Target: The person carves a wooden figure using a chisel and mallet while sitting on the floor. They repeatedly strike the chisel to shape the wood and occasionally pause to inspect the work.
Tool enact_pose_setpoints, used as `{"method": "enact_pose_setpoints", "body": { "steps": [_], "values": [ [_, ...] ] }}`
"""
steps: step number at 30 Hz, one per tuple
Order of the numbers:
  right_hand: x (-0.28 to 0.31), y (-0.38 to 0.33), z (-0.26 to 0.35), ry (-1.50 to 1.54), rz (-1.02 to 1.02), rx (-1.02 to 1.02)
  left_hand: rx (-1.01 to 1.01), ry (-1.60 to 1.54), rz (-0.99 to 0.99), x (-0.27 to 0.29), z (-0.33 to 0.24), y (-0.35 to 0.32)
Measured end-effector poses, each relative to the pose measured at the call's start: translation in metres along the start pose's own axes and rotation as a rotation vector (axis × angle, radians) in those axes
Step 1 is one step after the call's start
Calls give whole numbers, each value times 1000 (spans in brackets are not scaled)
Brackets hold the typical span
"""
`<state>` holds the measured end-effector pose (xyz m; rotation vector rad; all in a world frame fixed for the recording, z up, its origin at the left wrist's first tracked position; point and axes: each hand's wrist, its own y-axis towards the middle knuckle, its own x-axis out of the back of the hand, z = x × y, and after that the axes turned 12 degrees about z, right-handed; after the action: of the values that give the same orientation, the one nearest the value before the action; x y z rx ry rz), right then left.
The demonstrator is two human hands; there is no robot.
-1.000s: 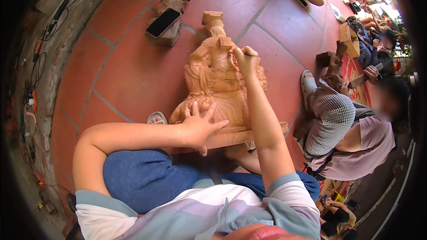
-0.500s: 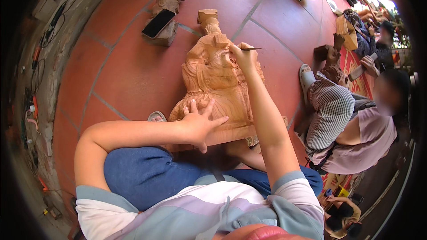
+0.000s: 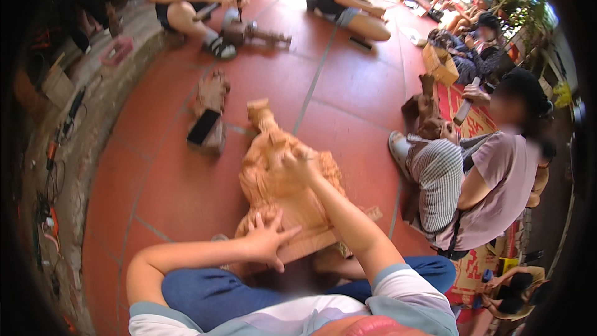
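Observation:
A carved wooden statue [image 3: 283,183] of a robed seated figure lies on its back before me, its narrow top pointing away and its base near my legs. My left hand [image 3: 267,239] rests on its lower part, fingers spread flat, holding nothing. Over the figure's chest, my right hand [image 3: 303,165] is closed around a thin pencil-like tool, mostly hidden and blurred here. I cannot tell whether its tip touches the wood.
A dark phone [image 3: 204,127] lies on a rough wood piece [image 3: 211,93] beyond the statue to the left. A person in checked trousers [image 3: 438,165] sits close on the right. Others sit further off. Cables and power tools [image 3: 51,155] line the left ledge.
The view has tilted up, bringing more seated people into sight. My right hand has shifted a little inward over the statue's chest. My left hand stays on the lower part.

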<state>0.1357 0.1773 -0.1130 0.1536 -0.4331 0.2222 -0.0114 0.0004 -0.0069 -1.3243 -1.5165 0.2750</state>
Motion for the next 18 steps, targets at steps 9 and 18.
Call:
{"method": "enact_pose_setpoints", "body": {
  "steps": [9,18],
  "values": [
    [-11,-1,12,-166,-12,48,-49,-23,25,6,0,0],
    [-19,-6,31,-308,96,71,-28,4,18,3,0,0]
  ]
}}
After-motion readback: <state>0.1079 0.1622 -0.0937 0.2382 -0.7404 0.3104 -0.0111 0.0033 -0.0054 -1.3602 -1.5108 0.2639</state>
